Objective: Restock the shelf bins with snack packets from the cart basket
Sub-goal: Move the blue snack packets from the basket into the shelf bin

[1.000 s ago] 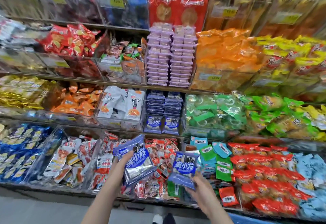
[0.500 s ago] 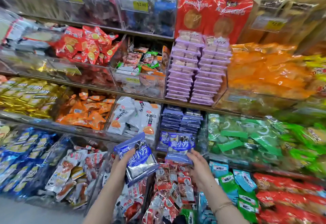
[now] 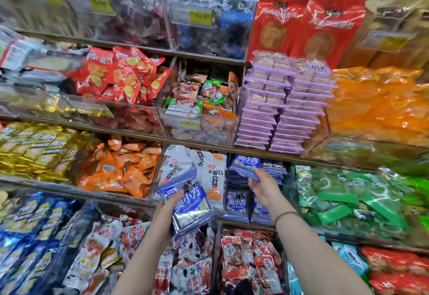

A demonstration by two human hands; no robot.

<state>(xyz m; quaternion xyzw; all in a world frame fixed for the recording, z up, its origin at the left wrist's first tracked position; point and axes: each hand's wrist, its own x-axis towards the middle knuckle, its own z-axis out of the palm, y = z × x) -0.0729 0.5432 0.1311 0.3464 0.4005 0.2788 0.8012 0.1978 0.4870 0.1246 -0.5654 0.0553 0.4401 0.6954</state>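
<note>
Blue snack packets in both my hands at the middle shelf.

My right hand point(image 3: 264, 188) pinches a blue foil snack packet point(image 3: 245, 166) by its lower edge. The packet lies on top of the matching packets stacked in the clear plastic bin point(image 3: 236, 219) midway along the shelf's front edge. My left hand point(image 3: 166, 211) grips a small stack of blue-and-silver packets point(image 3: 189, 204) from the side, tilted, just in front of the white packets point(image 3: 212, 174) in the neighbouring bin.
</note>
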